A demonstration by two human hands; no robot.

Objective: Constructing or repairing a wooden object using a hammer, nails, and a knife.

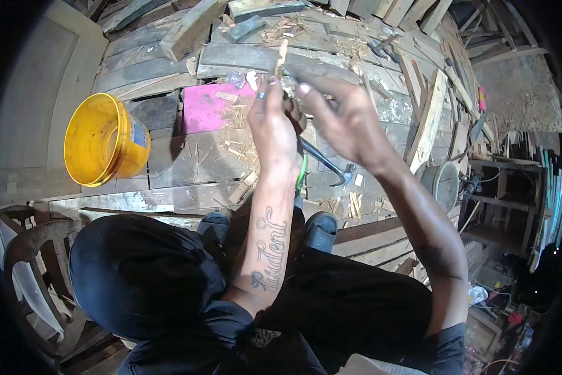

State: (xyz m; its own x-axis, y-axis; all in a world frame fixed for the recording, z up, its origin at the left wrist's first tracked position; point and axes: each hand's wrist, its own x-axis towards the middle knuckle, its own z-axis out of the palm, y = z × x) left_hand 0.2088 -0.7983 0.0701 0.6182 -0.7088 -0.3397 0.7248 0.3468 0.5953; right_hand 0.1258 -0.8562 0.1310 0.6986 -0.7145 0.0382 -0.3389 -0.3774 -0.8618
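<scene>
My left hand (273, 128) is closed around a narrow piece of pale wood (282, 53), held upright with its top above my thumb. My right hand (346, 119), motion-blurred, is curled just to the right of it, with a dark, slim thing at its fingertips against the wood; I cannot make out what it is. Below my hands a claw hammer (340, 178) lies on the boards, its handle partly hidden by my left hand. A bright green strip (303, 172) shows beside my left wrist. A pink panel (202, 109) with wood shavings lies to the left.
A yellow bucket (81, 137) stands at the left. Planks (428, 115) and offcuts cover much of the floor (168, 153). A grey bucket (437, 187), a shelf unit (500, 206) and clutter are on the right, a chair (24, 240) at the lower left. My sandaled feet (320, 231) are below.
</scene>
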